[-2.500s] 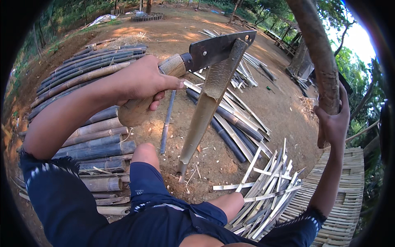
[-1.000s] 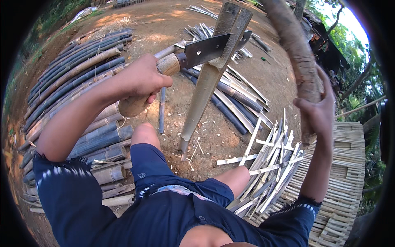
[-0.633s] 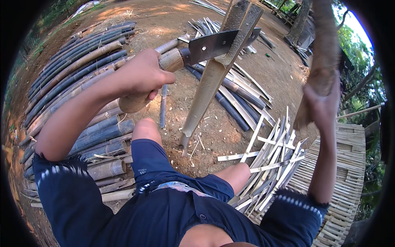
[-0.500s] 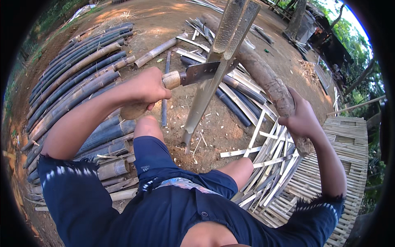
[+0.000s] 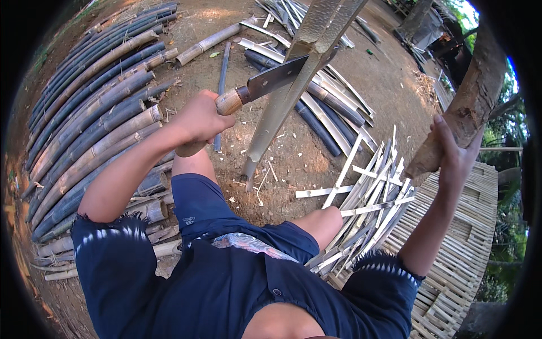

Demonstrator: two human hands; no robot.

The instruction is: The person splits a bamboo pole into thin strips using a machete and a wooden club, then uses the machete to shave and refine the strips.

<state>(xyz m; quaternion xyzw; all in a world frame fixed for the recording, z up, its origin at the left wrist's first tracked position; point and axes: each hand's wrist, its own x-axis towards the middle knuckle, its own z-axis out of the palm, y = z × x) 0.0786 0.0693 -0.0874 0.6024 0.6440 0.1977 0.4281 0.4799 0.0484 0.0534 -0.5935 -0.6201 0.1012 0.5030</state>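
My left hand (image 5: 204,120) is closed round the wooden handle of a machete (image 5: 276,78). Its dark blade lies across a pale, split bamboo pole (image 5: 275,116), lodged in the split, with the tip showing past the far side. The pole stands tilted in front of me, its lower end close to the ground between my knees. Out to the right, my right hand (image 5: 456,151) grips a thick, rough wooden log (image 5: 471,104) near its tapered lower end. The log is raised, apart from the blade and the pole.
Several dark and tan bamboo poles (image 5: 99,127) lie in rows at left. A heap of pale split strips (image 5: 367,200) is beside my right knee, next to a slatted bamboo platform (image 5: 451,237). More bamboo pieces (image 5: 333,107) lie beyond the upright pole. A tree trunk (image 5: 415,20) stands far right.
My right hand has swung the log away to the right and up, off from near the bamboo pole. The machete stays in the split, its handle slightly shifted with my left hand.
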